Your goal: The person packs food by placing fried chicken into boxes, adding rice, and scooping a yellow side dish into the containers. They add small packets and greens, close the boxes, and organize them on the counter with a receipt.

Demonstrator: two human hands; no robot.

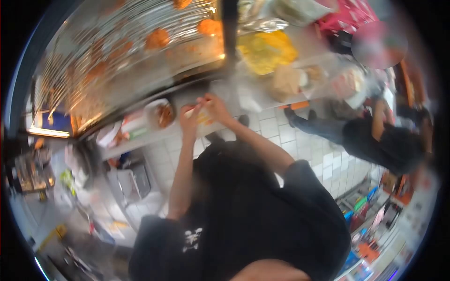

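Both of my hands meet above the counter edge, just below the glass-fronted food case (187, 70). My left hand (190, 114) has its fingers closed around something small and pale that is too blurred to name. Touching its fingertips, my right hand (214, 107) is pinched together, and what it holds, if anything, is hidden. A container of brown food (164, 114) stands on the counter just left of my left hand. Orange-brown fried pieces (157, 39) lie on wire racks inside the case.
Along the counter at the upper right are a yellow bag (269, 50), a brown paper bag (286, 80) and a pink bag (349, 16). Another person in dark clothes (386, 140) stands at the right. A metal bin (131, 185) is at the lower left.
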